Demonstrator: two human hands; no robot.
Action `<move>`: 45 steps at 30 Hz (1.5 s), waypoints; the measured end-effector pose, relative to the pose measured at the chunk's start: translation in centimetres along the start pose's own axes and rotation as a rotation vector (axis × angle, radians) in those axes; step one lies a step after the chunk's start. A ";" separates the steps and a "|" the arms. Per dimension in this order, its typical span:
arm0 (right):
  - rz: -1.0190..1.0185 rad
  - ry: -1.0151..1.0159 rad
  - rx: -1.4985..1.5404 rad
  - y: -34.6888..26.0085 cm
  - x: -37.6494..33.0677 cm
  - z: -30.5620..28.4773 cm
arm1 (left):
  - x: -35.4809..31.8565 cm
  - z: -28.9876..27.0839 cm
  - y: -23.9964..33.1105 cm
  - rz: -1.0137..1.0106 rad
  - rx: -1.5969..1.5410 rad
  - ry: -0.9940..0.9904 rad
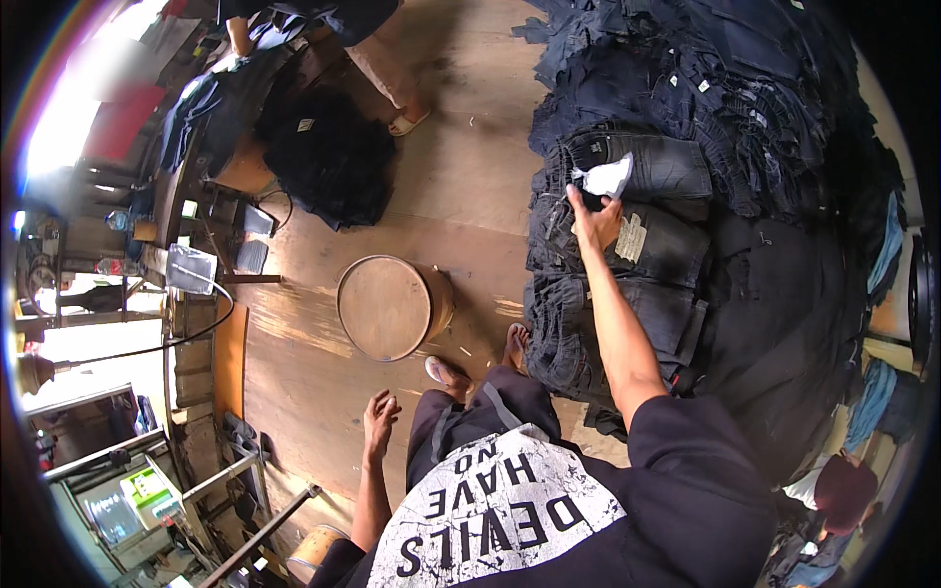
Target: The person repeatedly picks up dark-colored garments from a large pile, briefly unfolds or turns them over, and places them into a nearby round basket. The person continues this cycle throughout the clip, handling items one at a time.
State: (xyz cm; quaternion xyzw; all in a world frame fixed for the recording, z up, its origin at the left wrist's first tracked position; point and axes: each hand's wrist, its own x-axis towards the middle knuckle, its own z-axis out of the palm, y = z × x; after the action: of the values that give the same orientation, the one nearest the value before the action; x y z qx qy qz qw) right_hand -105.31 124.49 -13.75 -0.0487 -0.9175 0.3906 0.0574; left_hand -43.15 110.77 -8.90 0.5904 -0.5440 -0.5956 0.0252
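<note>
The jeans pile (627, 265) is the big dark heap on the floor. The right hand (595, 223) reaches onto its top, by the white tag (610, 179) on the top pair. Its fingers are curled on the cloth there; how tight they grip I cannot tell. To do this well, I think it should pinch only the top pair so the pile stays neat. The left hand (379, 421) hangs loose and empty, well away from the pile, past the round stool (384, 307).
</note>
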 end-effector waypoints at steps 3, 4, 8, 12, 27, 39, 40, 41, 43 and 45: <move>-0.210 -0.058 0.111 -2.1 3.1 1.5 | -0.6 -0.3 0.5 -0.016 0.058 -0.023; -0.205 -0.125 0.082 -2.7 3.4 1.8 | -0.9 -0.6 0.1 -0.045 0.086 -0.030; -0.603 -0.382 -0.371 -4.1 0.6 2.0 | -2.7 -1.7 -3.5 -0.209 0.088 -0.014; -0.742 -0.504 -1.078 -2.9 -3.4 -0.1 | -5.2 -3.1 -8.6 -0.322 0.095 -0.018; -0.959 -0.865 -0.177 5.9 -24.4 -7.2 | -2.3 -8.4 -11.0 -0.140 -0.026 -0.050; -0.087 -1.264 -0.709 38.7 -54.0 -21.5 | -9.5 -26.7 -34.8 -0.441 -0.513 0.339; -0.091 -1.265 -0.746 38.2 -54.1 -22.8 | -10.6 -28.0 -37.0 -0.588 -0.558 0.413; -0.116 -1.261 -0.775 36.8 -54.0 -23.3 | -11.4 -29.2 -38.8 -0.566 -0.581 0.450; -0.231 -1.251 -0.806 32.2 -53.9 -22.0 | -12.2 -30.8 -41.3 -0.712 -0.594 0.541; -0.360 -1.238 -0.816 26.5 -53.7 -19.4 | -11.5 -31.7 -42.1 -0.593 -0.606 0.524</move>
State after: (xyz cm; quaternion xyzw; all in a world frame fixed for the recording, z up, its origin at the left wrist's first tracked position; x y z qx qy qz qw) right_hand -48.26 149.40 -23.17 0.3121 -0.8475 -0.0387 -0.4275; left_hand 9.28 116.05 -20.54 0.8157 -0.1303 -0.5401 0.1610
